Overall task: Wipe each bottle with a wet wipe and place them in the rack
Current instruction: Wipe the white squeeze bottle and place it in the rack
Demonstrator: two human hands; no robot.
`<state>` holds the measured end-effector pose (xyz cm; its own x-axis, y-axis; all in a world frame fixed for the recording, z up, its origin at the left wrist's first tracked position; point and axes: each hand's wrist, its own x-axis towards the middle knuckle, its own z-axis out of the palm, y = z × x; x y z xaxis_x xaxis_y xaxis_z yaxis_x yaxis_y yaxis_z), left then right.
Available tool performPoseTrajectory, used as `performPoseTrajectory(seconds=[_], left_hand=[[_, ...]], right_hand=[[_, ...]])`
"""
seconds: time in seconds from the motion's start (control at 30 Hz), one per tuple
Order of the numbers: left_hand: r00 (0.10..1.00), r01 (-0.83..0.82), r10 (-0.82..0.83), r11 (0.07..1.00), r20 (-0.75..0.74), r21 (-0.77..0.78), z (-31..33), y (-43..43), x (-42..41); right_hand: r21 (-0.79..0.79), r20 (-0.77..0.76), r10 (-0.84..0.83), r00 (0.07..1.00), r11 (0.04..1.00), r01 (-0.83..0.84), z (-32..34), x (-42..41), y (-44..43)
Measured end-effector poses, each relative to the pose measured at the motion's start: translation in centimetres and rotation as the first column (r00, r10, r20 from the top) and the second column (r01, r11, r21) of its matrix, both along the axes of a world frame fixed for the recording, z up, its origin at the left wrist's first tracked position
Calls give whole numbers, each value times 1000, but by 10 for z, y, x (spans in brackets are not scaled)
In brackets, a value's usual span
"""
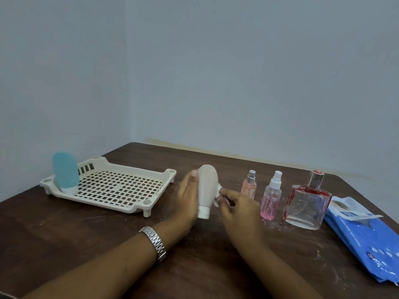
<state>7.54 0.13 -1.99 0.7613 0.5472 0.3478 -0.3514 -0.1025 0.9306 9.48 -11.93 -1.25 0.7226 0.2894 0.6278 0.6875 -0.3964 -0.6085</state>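
My left hand (187,198) grips a pale pink squeeze bottle (207,186), cap down, above the brown table (86,238). Against the bottle's right side my right hand (237,208) pinches a crumpled white wet wipe (218,196). To the left lies a cream perforated rack (112,186), and a blue squeeze bottle (64,171) stands cap down in its far left corner. On the right stand a small pink spray bottle (249,185), a taller pink spray bottle (271,197) and a square glass perfume bottle (307,201) with red marks.
A blue pack of wet wipes (364,234) lies at the table's right edge with its flap lifted. Pale walls meet in a corner behind the table. Specks of residue dot the tabletop near the glass bottle. A metal watch (154,241) is on my left wrist.
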Motion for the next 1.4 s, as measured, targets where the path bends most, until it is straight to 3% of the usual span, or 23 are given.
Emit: performPoseTrajectory(seconds=[0.2, 0.43, 0.57, 0.67, 0.87, 1.0, 1.13, 1.4], left_hand=[[994, 103, -97, 987, 55, -122, 10, 0, -2], [998, 32, -25, 988, 50, -148, 7, 5, 6], [999, -47, 46, 996, -11, -80, -1, 9, 12], [995, -79, 81, 995, -52, 55, -5, 9, 10], [996, 86, -83, 988, -25, 130, 4, -2, 4], [964, 256, -231, 943, -134, 213, 4, -6, -1], [936, 345, -306, 895, -176, 284, 0, -10, -3], [981, 194, -185, 916, -61, 352, -2, -10, 0]], right_hand=[[-16, -62, 100, 993, 995, -101, -6, -10, 7], [-161, -159, 147, 976, 972, -173, -1, -6, 1], [48, -145, 166, 975, 986, -161, 6, -2, -4], [82, -85, 168, 982, 984, -161, 6, -4, -3], [251, -19, 93, 995, 964, -85, 7, 5, -7], [343, -63, 75, 995, 938, -49, 11, 15, -15], [304, 54, -11, 998, 953, -6, 12, 20, -19], [137, 354, -94, 931, 989, 48, 7, 21, -16]])
